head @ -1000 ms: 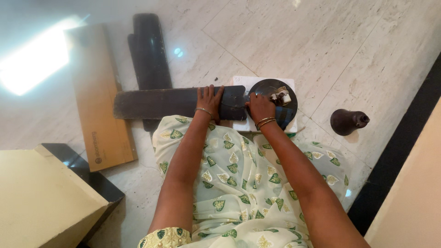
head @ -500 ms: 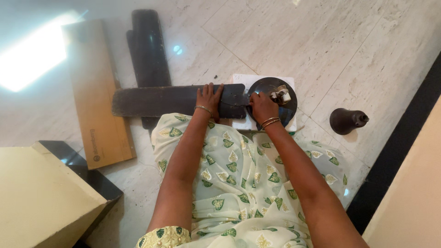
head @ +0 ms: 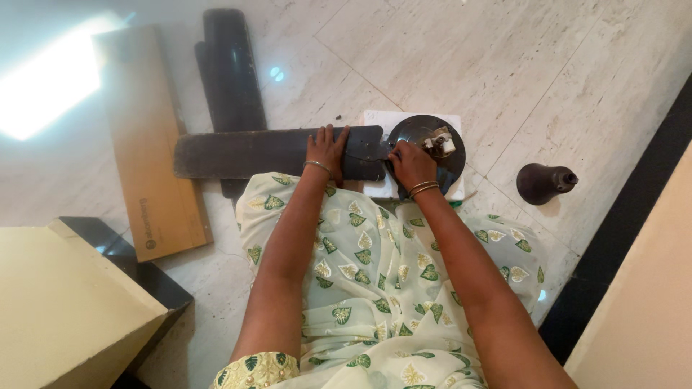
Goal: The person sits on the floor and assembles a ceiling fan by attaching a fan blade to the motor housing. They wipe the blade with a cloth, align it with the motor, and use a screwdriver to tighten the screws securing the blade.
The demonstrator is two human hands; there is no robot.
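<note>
Head camera looks straight down at my lap and the marble floor in front of it. My left hand lies flat, fingers spread, pressing on the dark fan blade; the blade runs out to the left of that hand and its near end meets the round dark motor housing just right of it. My right hand sits on the near-left edge of that housing, fingers curled down at the spot where blade and housing meet; I cannot tell whether they pinch anything small there. The two hands are close together but not touching, one on each side of the joint. A white block of wiring terminals sits on top of the housing, just beyond my right hand. Under the housing lies a white pad, its corner showing between the hands. Beyond my left hand more dark blades lie stacked, pointing away. Further left of that hand is a long brown cardboard box. Well to the right of my right hand a dark bell-shaped cover lies on its side.
</note>
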